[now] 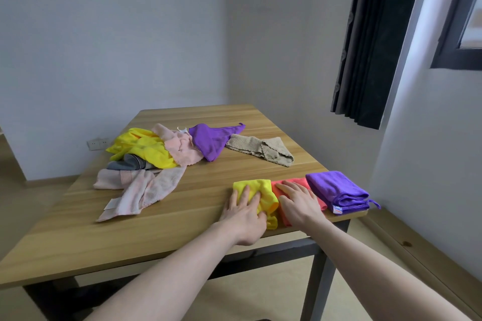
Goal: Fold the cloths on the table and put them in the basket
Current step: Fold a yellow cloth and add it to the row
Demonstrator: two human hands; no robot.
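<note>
Pressing folded yellow cloth (pixel 260 194) flat — left hand (pixel 243 212) — lengthwise toward table edge.

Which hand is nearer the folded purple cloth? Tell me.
Right. The right hand rests on the red cloth beside the purple cloth; the left hand lies farther off, on the yellow cloth.

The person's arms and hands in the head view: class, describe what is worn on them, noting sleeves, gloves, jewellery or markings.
Both forearms are bare, with no sleeves in view. The left hand and right hand wear no gloves. No rings, watch, bracelets or markings show on either wrist or hand.
</note>
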